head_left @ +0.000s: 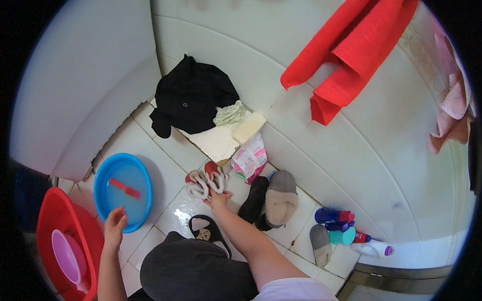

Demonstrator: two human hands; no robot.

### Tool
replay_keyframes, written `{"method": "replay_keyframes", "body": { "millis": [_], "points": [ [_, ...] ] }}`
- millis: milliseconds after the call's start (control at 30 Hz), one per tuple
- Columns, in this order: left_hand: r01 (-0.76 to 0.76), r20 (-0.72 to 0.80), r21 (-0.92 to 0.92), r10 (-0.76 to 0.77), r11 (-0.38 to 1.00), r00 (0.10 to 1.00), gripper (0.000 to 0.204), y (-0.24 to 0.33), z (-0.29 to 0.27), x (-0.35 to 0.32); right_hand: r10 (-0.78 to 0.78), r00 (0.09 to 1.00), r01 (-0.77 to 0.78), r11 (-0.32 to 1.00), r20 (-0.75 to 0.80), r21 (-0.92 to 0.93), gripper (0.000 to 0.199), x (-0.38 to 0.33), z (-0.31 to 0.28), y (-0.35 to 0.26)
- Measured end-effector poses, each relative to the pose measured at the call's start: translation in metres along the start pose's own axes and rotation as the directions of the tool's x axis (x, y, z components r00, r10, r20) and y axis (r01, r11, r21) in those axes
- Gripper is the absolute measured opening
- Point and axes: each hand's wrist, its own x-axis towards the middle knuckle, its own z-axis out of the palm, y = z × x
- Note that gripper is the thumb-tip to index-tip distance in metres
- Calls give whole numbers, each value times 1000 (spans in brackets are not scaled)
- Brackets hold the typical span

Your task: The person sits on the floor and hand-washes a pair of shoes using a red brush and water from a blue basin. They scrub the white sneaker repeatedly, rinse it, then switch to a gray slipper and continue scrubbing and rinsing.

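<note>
Two bare hands in the head view. Right hand (218, 199) is down at the near end of a pair of small red shoes with fluffy white trim (215, 175), fingers against the trim; can't tell if it has a firm grip. Shoes sit side by side on the white tiled floor (173, 165), mid-floor, just in front of a low white slab (216, 143) set at the floor's far edge, by the wall. Tiles near the shoes look wet.

Left hand (116, 224) is empty, fingers loosely curled and apart, at the near rim of a round blue plastic basin (97, 185) toward the floor's left edge. Basin holds cloudy water and a red brush (125, 188), slightly blurred. Big red plastic tub (48, 213) sits left of it, pink plastic bowl (69, 256) inside.

Slab carries a crumpled black garment (193, 98), a pale green cloth (230, 114) and, at its right corner, a pale yellow block (249, 128). Pink-and-white plastic package (249, 156) is just beside that corner. Along the floor's wall edge, rightward: dark shoe (253, 199), grey slipper with beige lining (282, 198), then bottles (331, 216).
</note>
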Motion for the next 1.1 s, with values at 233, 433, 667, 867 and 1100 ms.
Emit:
{"method": "replay_keyframes", "body": {
  "millis": [233, 433, 667, 867, 1100],
  "points": [
    [-122, -98, 196, 143, 973, 985, 10, -37, -41, 13, -278, 922, 378, 794, 268, -476, 42, -61, -97, -23],
    [128, -214, -29, -131, 991, 968, 31, -31, -44, 24, -947, 318, 439, 198, -55, -876, 53, -78, -263, -108],
    [44, -55, 165, -36, 985, 998, 20, 0, -7, 4, -584, 810, 195, 356, -55, -914, 50, -40, -292, -146],
    [72, 6, 61, -73, 996, 997, 21, 9, 1, -8, -548, 828, 524, 680, 119, -514, 34, -107, -282, -169],
    [-29, 182, 4, 27, 1000, 983, 19, 49, 40, -22, -739, 480, 807, 160, 473, -569, 24, -134, -170, -147]
  ]
}}
